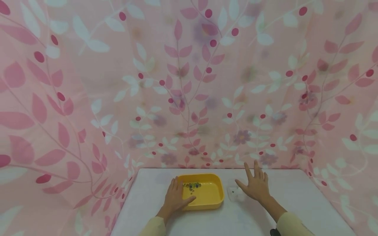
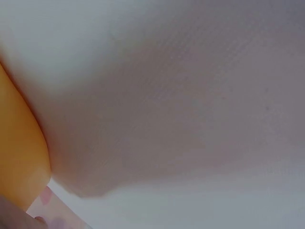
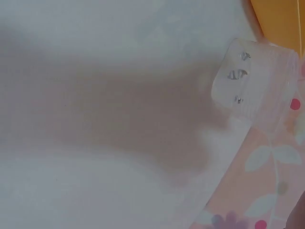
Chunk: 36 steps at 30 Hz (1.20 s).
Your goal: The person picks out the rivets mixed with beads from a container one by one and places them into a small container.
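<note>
A yellow tray (image 1: pixel 206 205) stands on the white table, with several glass marbles (image 1: pixel 197 185) along its far left inside and a few tiny dark bits nearer its middle. My left hand (image 1: pixel 175 197) is at the tray's left side, fingers straight, thumb stretched over the near rim. Whether it presses the tray's wall (image 2: pixel 21 148) I cannot tell. To the tray's right is a small clear plastic container (image 3: pixel 259 88) holding several small shiny metal pieces (image 3: pixel 236 75). My right hand (image 1: pixel 256 186) hovers just right of that container with its fingers spread, holding nothing.
The white table (image 1: pixel 295 196) carries the tray and container near its middle. Pink leaf-patterned cloth (image 1: pixel 189 98) hangs behind it and along both sides. A dark object (image 1: pixel 275 232) shows beside the right sleeve at the bottom edge.
</note>
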### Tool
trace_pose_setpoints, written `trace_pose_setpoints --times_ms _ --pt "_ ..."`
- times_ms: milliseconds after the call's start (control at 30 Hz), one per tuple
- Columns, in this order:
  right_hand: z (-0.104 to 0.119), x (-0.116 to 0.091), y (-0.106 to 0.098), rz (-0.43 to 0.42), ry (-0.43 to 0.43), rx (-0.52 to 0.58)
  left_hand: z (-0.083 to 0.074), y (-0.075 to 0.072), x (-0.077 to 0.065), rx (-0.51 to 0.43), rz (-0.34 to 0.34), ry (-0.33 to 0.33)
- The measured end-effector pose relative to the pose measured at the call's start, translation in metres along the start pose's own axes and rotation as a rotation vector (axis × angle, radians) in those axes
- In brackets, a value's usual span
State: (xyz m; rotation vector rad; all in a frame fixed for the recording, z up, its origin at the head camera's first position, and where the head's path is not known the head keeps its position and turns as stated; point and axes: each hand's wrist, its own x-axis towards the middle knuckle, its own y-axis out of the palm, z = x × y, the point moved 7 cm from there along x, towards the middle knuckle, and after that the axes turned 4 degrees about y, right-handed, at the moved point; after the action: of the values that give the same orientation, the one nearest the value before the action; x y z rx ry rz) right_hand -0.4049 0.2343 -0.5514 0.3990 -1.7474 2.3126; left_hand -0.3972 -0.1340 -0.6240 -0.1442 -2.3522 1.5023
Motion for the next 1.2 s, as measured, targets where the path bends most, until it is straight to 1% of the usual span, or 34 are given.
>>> trace_pose_setpoints --times_ms 33,200,267,400,567,767,933,1100,1200 --pt "-0.001 -0.001 0.000 -0.004 -0.002 -0.004 -0.001 -0.001 0.000 0.001 0.000 0.008" --pt "0.002 -0.005 0.004 -0.013 -0.029 -0.003 -0.002 -0.003 0.000 0.051 0.041 -0.003" --pt "0.005 -0.004 0.006 -0.013 -0.035 0.005 -0.001 -0.003 0.001 0.072 0.064 -0.024" --pt "0.016 -0.003 0.007 -0.016 -0.044 0.039 0.000 -0.004 0.005 0.076 0.076 -0.035" --pt "0.032 -0.005 0.011 -0.012 -0.080 0.061 -0.001 -0.005 0.004 0.044 0.061 -0.013" --pt "0.047 -0.014 0.021 -0.014 -0.126 0.086 0.000 0.000 -0.002 -0.002 0.045 0.033" --pt "0.061 -0.014 0.022 0.002 -0.151 0.078 0.003 0.003 -0.002 0.029 0.058 0.032" --pt "0.077 -0.015 0.022 0.013 -0.173 0.070 -0.001 0.001 0.002 0.033 0.056 0.047" --pt "0.087 -0.020 0.026 0.028 -0.195 0.058 0.000 0.000 0.000 0.041 0.074 0.023"
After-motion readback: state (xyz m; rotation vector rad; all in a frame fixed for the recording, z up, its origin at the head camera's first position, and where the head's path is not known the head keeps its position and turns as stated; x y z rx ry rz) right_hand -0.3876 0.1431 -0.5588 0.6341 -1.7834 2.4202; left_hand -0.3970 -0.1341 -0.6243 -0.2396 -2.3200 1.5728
